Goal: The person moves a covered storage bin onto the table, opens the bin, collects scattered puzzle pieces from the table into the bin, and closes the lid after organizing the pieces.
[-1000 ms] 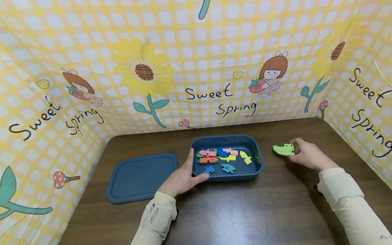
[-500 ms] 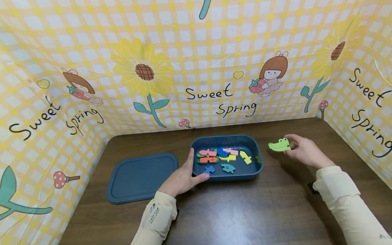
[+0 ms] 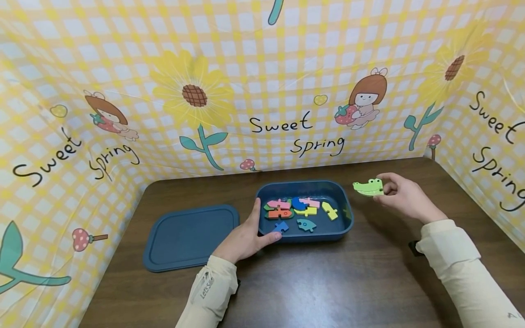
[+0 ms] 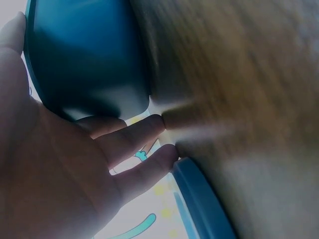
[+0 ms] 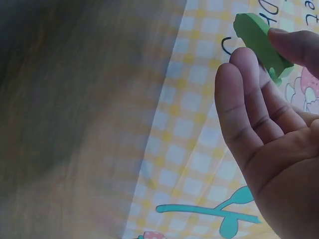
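In the head view my right hand [image 3: 404, 198] pinches a light green crocodile puzzle piece [image 3: 368, 187] by its right end, above the table right of the box. The right wrist view shows the thumb against the crocodile piece [image 5: 261, 42], the other fingers loosely bent. My left hand [image 3: 242, 237] grips the left front corner of a dark blue box [image 3: 346, 218], thumb over the front rim. Its other fingers lie along the box's outer wall [image 4: 94, 59]. Inside the box are several flat puzzle pieces, among them an orange one [image 3: 280, 213], a teal one [image 3: 306, 225] and a yellow one [image 3: 329, 210].
A dark blue lid [image 3: 190, 239] lies flat on the brown wooden table [image 3: 320, 282], left of the box. A yellow checked cloth [image 3: 229, 91] with printed flowers stands as a wall behind the table and at both sides.
My right hand has carried the crocodile piece leftward and away from me, closer to the box, and the piece has tilted on the way. The left hand and the box stay put.
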The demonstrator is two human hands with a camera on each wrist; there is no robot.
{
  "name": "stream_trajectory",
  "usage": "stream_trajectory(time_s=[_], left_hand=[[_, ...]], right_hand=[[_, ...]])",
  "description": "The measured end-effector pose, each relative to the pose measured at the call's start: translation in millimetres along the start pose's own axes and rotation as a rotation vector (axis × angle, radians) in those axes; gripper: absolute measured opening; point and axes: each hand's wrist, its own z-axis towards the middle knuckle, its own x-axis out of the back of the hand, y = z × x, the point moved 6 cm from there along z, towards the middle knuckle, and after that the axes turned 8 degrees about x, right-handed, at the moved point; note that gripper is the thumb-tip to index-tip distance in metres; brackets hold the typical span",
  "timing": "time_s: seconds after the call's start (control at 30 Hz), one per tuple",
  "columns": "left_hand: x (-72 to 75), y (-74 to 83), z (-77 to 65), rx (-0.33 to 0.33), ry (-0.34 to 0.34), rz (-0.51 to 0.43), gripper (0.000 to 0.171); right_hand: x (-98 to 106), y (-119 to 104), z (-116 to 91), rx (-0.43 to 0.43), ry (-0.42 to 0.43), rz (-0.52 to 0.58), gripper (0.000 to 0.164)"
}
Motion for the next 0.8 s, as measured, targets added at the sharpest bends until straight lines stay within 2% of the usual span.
stream_trajectory(time_s=[0.2, 0.8], left_hand=[[0.5, 0.4, -0.3, -0.004, 0.005, 0.006, 0.111], [1.1, -0.1, -0.6, 0.005, 0.006, 0.010, 0.111]], right_hand=[[-0.5, -12.0, 4.5, 0.040, 0.018, 0.004, 0.064], [-20.2, -57.8, 29.0, 0.124, -0.053, 0.062, 0.057]])
